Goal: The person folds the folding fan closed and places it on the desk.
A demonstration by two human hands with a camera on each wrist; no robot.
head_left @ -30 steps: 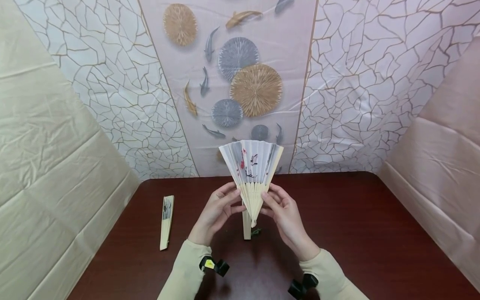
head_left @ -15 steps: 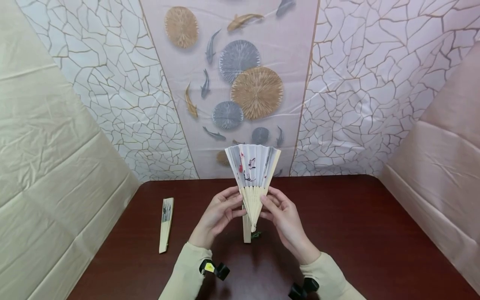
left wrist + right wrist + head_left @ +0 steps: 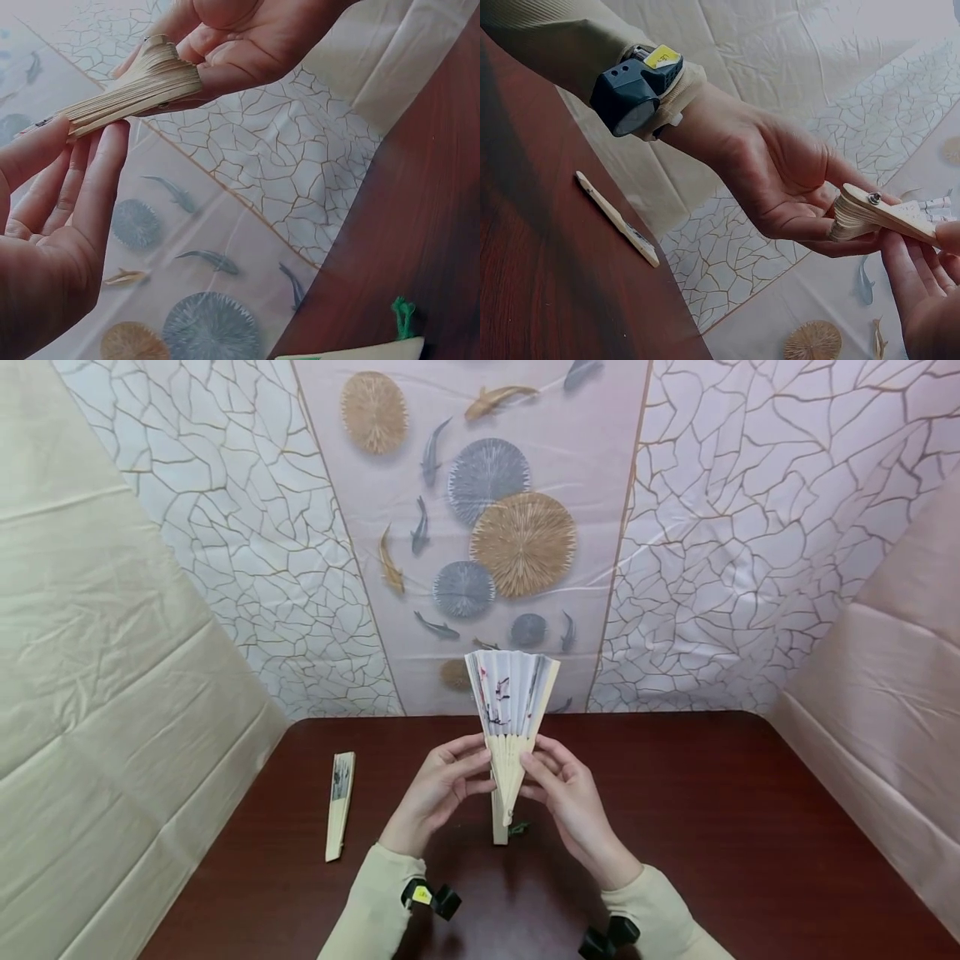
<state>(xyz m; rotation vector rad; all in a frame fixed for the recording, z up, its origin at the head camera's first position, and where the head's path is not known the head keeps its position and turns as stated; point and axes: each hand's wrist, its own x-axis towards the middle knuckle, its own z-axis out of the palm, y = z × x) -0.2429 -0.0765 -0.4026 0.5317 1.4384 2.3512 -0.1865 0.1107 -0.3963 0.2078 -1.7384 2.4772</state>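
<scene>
In the head view, a partly spread folding fan (image 3: 510, 702) with pale sticks and a white leaf painted with red and dark marks stands up between both hands. My left hand (image 3: 441, 789) pinches its left edge with thumb and fingers. The right hand (image 3: 572, 806) holds the opposite edge, thumb in front. From the left wrist view, the stacked sticks (image 3: 139, 86) lie close together; the right wrist view shows the metal rivet (image 3: 874, 198) at the fan's base. Partly hidden behind it, a folded fan (image 3: 499, 831) lies on the table with a green tassel (image 3: 518, 829).
Another folded fan (image 3: 341, 806) with a dark pattern lies on the left of the dark red-brown table (image 3: 712, 827). Patterned cloth (image 3: 517, 543) hangs behind the table, and beige cloth panels (image 3: 127, 693) slope along both sides. Each wrist carries a black camera.
The fan's leaf has narrowed as its left edge moved right toward the other edge. My left hand has shifted slightly right; the right hand stays nearly in place. The head view has shifted a little.
</scene>
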